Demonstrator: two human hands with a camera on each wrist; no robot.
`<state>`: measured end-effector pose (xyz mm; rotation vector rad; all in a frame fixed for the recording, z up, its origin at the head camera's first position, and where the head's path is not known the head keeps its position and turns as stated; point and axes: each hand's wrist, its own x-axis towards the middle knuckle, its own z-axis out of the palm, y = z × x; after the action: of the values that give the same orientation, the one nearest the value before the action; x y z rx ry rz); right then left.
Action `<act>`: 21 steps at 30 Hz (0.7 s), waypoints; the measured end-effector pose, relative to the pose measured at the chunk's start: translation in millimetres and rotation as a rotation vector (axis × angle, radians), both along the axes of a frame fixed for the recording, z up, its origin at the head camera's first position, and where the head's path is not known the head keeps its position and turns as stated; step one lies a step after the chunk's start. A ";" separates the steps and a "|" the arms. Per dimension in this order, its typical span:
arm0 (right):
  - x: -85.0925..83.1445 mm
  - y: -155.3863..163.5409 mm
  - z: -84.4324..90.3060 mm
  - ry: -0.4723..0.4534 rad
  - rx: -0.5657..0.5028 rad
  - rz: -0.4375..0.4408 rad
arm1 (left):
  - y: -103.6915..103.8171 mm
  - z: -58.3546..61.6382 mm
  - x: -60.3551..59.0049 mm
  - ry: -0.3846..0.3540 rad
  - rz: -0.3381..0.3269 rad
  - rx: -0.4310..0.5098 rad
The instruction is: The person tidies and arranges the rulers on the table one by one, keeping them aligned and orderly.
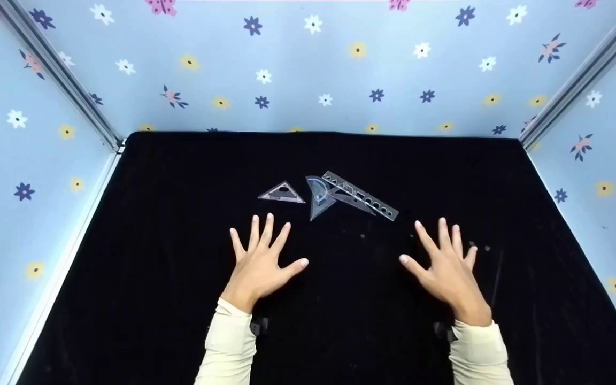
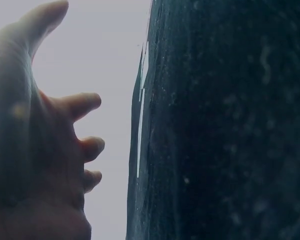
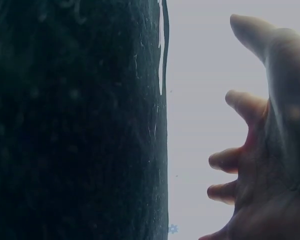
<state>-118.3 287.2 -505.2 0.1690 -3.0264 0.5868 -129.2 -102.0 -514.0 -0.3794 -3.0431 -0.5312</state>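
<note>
Clear plastic drawing tools lie on the black cloth. A small set square (image 1: 289,199) sits by itself at the left of the group. Beside it, a protractor (image 1: 318,188) with blue markings overlaps a clear triangular piece. A long stencil ruler (image 1: 361,193) with cut-out shapes slants down to the right, partly covering another set square (image 1: 359,204). My left hand (image 1: 259,270), fingers spread and straight, is just below the single set square. My right hand (image 1: 449,272) is also spread, to the lower right of the ruler. Both wrist views show empty palms raised off the cloth.
Black cloth (image 1: 351,299) covers the table. Light blue flowered panels (image 1: 286,48) stand at the back and both sides, joined by metal posts (image 1: 580,75) at the corners. Small pale specks (image 1: 487,248) lie near my right fingers.
</note>
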 end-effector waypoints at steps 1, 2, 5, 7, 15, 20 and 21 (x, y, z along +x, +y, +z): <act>0.1 -0.2 -0.3 0.001 0.001 0.003 | 0.7 0.3 0.2 -0.002 0.000 -0.005; -0.1 -0.5 -0.6 0.002 0.004 0.004 | 1.5 0.1 0.2 0.000 -0.001 -0.005; -0.4 -1.5 -1.0 -0.008 0.005 0.006 | 4.5 -1.0 -0.4 0.016 -0.006 -0.007; -0.2 -2.0 -1.0 -0.017 0.002 0.003 | 7.1 -1.6 -0.2 0.025 -0.008 -0.008; -4.1 -7.8 -2.6 -0.027 -0.031 -0.001 | 11.3 2.0 -2.6 0.008 -0.020 0.025; -9.3 -12.0 -3.4 0.001 -0.074 -0.007 | 13.9 8.8 -11.4 0.045 -0.057 0.052; -10.0 -13.0 -3.8 0.005 -0.078 -0.007 | 14.8 9.5 -12.9 0.050 -0.064 0.057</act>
<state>-128.3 274.2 -509.0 0.1555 -2.9915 0.7015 -142.1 -87.2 -504.5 -0.4820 -2.9696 -0.6016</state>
